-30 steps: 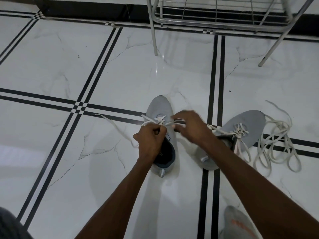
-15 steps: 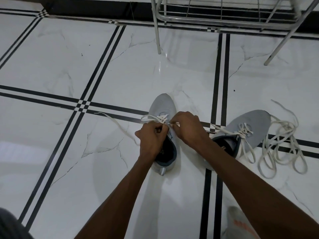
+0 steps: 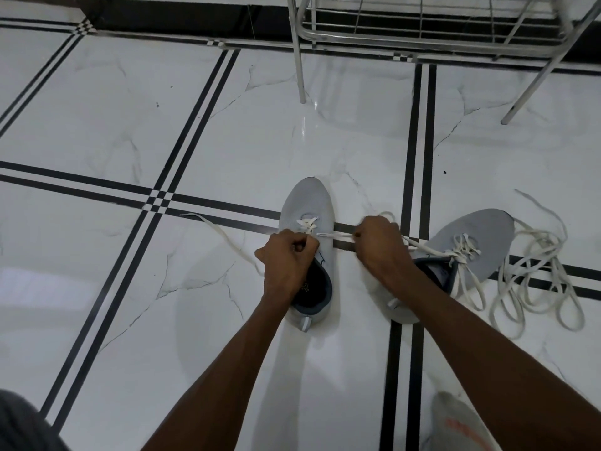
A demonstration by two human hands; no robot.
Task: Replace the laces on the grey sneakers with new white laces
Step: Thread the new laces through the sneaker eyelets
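A grey sneaker [image 3: 307,203] stands on the floor, toe pointing away, with a white lace [image 3: 307,224] crossed through its lowest eyelets. My left hand [image 3: 287,262] sits over the shoe's tongue and pinches the lace at an eyelet. My right hand [image 3: 379,244] grips the other lace end to the right of the shoe and holds it taut. The lace's left tail [image 3: 224,237] trails across the floor. A second grey sneaker [image 3: 471,239] lies to the right, loosely laced in white.
A loose pile of white laces [image 3: 540,275] lies right of the second sneaker. A metal rack [image 3: 422,43] on thin legs stands at the back. My socked foot [image 3: 458,424] is at the bottom right. The white marble floor has black stripes.
My right hand has moved right, away from the left hand, drawing the lace taut across the shoe. The left hand stays on the tongue.
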